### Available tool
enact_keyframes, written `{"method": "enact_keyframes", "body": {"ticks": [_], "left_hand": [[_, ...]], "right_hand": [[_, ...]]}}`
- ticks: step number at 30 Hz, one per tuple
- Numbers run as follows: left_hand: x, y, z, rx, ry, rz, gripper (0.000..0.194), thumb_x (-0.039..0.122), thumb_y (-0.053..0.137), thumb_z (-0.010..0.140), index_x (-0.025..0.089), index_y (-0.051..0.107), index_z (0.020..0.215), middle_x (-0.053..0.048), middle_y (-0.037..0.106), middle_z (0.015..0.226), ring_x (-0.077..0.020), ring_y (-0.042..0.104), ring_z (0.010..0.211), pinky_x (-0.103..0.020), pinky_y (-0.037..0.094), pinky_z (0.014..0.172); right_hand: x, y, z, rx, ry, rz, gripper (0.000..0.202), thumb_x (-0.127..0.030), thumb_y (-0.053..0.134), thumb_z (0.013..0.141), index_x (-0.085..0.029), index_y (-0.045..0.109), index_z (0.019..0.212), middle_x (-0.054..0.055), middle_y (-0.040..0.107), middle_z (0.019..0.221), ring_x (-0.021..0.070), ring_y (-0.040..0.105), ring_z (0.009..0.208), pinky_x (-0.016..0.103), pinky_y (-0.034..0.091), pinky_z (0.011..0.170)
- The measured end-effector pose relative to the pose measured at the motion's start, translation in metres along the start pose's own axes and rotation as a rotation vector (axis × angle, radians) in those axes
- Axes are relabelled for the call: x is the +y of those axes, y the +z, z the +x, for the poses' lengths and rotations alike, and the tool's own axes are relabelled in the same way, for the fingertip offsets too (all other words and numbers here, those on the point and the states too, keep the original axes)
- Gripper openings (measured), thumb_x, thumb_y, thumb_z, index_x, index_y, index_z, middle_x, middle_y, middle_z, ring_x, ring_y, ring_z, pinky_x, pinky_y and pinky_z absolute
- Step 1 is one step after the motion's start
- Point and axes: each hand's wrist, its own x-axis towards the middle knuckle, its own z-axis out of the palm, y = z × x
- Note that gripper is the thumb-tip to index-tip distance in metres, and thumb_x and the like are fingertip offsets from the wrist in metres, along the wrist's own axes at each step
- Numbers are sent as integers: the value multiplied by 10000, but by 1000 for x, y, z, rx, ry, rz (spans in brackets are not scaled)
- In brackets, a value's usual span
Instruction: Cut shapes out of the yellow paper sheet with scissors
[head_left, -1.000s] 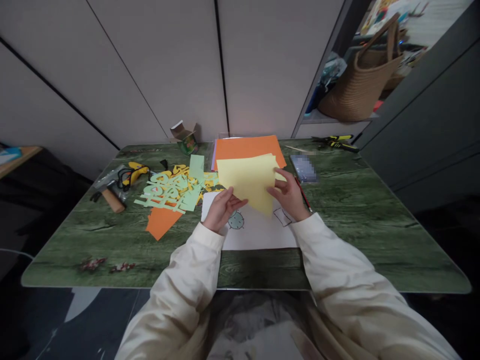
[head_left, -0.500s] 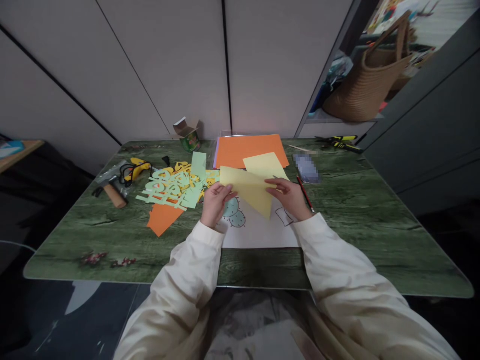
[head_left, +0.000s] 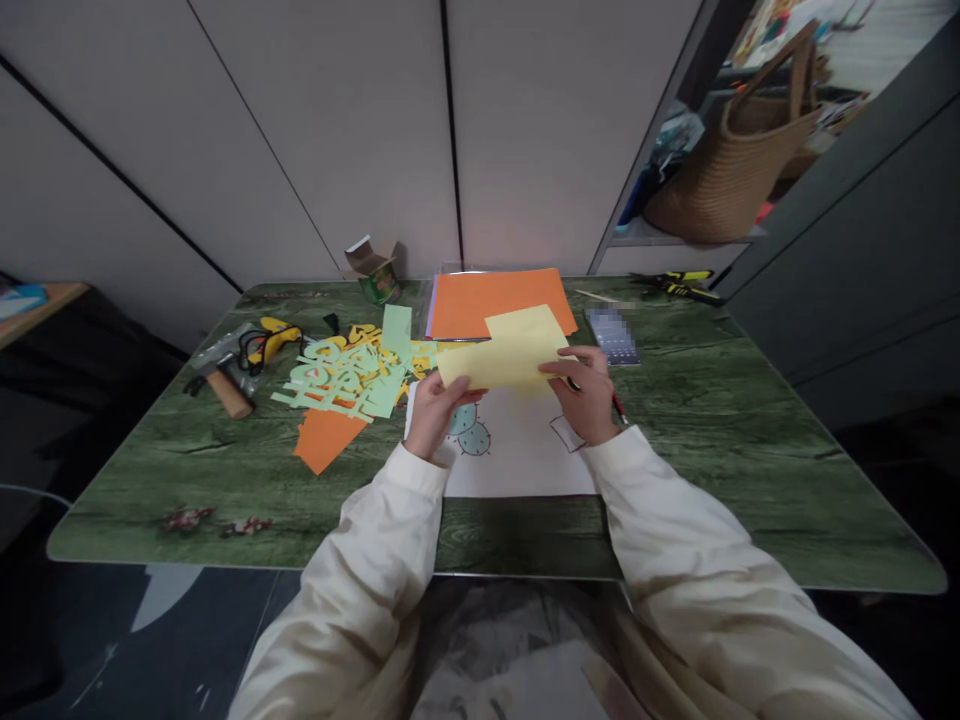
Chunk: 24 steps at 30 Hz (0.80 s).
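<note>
A yellow sheet (head_left: 499,366) is stretched between my two hands above a white paper (head_left: 517,460) with drawings of blue-green dotted round shapes. My left hand (head_left: 433,408) pinches its left end between thumb and fingers. At the right end, my right hand (head_left: 585,390) has its fingers closed on the sheet. Behind it lies another yellow piece (head_left: 529,322), partly over an orange sheet (head_left: 495,300). A red pencil (head_left: 619,408) shows beside my right hand, mostly hidden by it.
Green and yellow paper cutouts (head_left: 345,370) and an orange scrap (head_left: 327,438) lie left. Farther left are a hammer (head_left: 229,393) and a yellow tool (head_left: 276,338). A small box (head_left: 379,275) stands at the back. A phone (head_left: 613,338) and yellow-black pliers (head_left: 686,287) lie right.
The held yellow sheet's lower right part has gone from hanging down to raised and level. My right hand has shifted slightly, now covering more of the red pencil. The phone's screen looks lit.
</note>
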Motion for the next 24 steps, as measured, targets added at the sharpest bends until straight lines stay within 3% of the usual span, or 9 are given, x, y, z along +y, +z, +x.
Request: {"method": "enact_keyframes", "body": {"ticks": [2,5,8,10,13,16,19,24], "left_hand": [[-2,1,1,49,4,46,314,320,745,647,144,685,900,-96,696,930,-199,663,747,-326,540,705],[-4,2,3,121,52,66,301,278,746,646,138,684,905,-86,695,927,-179,656,766,-311,545,725],[-5,6,3,157,91,58,322,260,752,632,150,673,923,-69,694,928,-171,651,774,-311,549,724],[-6,9,2,176,92,88,319,252,762,614,156,669,904,-54,697,890,-160,647,735,-301,551,690],[-7,14,-1,200,69,185,285,240,775,589,155,665,838,-25,687,770,-133,624,635,-271,541,619],[-9,16,-3,206,66,253,268,242,773,593,159,654,818,-8,670,717,-121,609,595,-259,536,591],[-11,15,-1,190,41,229,333,257,772,598,170,634,888,-12,677,764,-138,632,630,-278,555,601],[-12,7,4,21,-121,194,394,335,719,670,130,642,997,-80,681,969,-190,664,786,-346,570,713]], "right_hand": [[1,1,0,-21,-4,44,184,-140,560,773,-247,680,863,63,654,883,245,530,1066,460,380,949],[1,8,1,-41,105,279,392,-179,598,734,-267,547,1113,72,540,1238,234,456,1189,446,389,969],[-1,16,2,-121,364,614,694,-287,618,723,-343,269,1320,79,359,1413,208,497,1159,415,465,898],[-3,20,3,-183,551,786,727,-331,609,733,-364,205,1336,73,456,1331,184,564,1062,402,492,865],[-6,22,4,-169,742,947,620,-345,641,702,-329,356,1252,38,584,1145,167,612,952,370,515,827],[-7,22,4,-73,826,973,494,-321,698,642,-285,505,1096,8,638,1015,152,632,857,300,531,730],[-4,22,4,-17,840,955,445,-294,730,613,-263,559,1022,-7,675,905,138,636,781,257,517,655],[2,23,2,10,797,912,244,-284,744,612,-224,627,817,-23,692,819,118,627,707,230,503,619]]}}
